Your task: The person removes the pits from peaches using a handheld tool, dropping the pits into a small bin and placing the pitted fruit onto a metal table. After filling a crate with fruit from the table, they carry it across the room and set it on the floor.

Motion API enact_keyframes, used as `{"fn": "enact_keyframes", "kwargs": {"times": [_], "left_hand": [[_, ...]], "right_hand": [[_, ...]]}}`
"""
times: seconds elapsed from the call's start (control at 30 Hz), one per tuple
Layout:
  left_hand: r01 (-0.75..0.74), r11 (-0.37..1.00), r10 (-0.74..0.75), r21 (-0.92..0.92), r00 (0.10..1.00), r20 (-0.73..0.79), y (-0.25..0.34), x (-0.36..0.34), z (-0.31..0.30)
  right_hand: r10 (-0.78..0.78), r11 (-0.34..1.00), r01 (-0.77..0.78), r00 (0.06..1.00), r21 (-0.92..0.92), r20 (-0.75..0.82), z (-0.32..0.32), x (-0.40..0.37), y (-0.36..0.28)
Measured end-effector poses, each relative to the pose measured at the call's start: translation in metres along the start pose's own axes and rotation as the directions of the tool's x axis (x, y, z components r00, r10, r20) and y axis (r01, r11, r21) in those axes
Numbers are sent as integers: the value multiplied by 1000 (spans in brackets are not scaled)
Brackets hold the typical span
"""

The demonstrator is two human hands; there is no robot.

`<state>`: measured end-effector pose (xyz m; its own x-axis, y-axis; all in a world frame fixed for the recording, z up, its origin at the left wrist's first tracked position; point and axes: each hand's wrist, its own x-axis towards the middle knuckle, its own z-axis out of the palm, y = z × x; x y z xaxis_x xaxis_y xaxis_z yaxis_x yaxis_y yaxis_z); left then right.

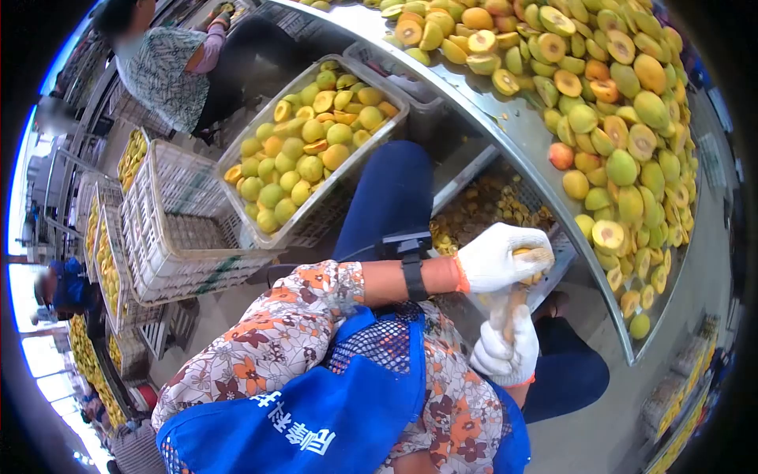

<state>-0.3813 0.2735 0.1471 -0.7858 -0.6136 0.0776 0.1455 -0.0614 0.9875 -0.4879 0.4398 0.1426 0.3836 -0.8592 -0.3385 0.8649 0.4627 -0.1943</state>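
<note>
My left hand [505, 257], in a white knit glove, is closed around a yellow peach piece [530, 254], mostly hidden by the fingers. Just below it, my right hand [505, 350], also gloved in white, grips the wooden handle of a tool [516, 304]. The tool's far end meets the underside of the left hand, where its tip cannot be made out. Both hands are above my lap, beside the metal table edge. Beneath the left hand, a crate [482, 209] contains yellow-brown fruit scraps.
Many halved peaches [624, 142] are heaped on the metal table [521, 118]. A full crate of peaches [304, 150] stands by my left knee, next to stacked white crates [185, 229]. Another person [170, 75] sits at the upper left.
</note>
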Motion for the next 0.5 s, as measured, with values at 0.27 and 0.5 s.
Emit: {"fn": "enact_keyframes", "kwargs": {"times": [0.27, 0.5], "left_hand": [[-65, 990, 80, -122, 989, 122, -10, 6, -13], [-208, 964, 240, -163, 947, 214, 11, 2, -27]], "right_hand": [[5, 986, -49, 963, 157, 269, -4, 9, 5], [-10, 998, 29, 958, -61, 288, 0, 14, 7]]}}
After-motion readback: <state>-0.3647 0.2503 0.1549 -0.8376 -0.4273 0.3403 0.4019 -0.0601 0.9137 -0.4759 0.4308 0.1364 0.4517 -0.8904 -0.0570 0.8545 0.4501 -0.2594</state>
